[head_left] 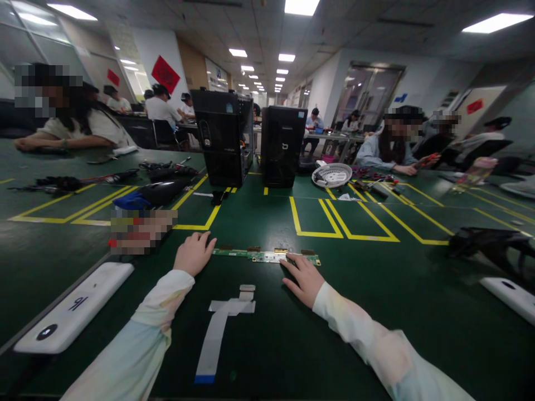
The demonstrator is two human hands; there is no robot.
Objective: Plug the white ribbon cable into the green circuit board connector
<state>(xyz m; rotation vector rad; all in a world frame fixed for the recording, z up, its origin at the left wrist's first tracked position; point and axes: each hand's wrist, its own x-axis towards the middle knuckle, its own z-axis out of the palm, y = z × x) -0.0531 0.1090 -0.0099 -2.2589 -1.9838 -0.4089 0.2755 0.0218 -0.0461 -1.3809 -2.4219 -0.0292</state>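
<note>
A long, narrow green circuit board (234, 253) lies flat across the green table in front of me. My left hand (193, 254) rests at its left end, fingers apart and slightly bent, gripping nothing that I can see. At the board's right half, my right hand (307, 279) has its fingers spread, with the fingertips on or just above the board's near edge. Between my forearms a flat white ribbon cable (212, 342) with a blue end lies on the table, bent and taped near its connector.
Two black computer towers (221, 139) (282, 147) stand at the back. A white basket (334, 175) is right of them. White devices (79, 306) (512, 298) lie on both sides. Cables (62, 182) and a blue-black item (152, 195) are at left. People (401, 139) sit across the table.
</note>
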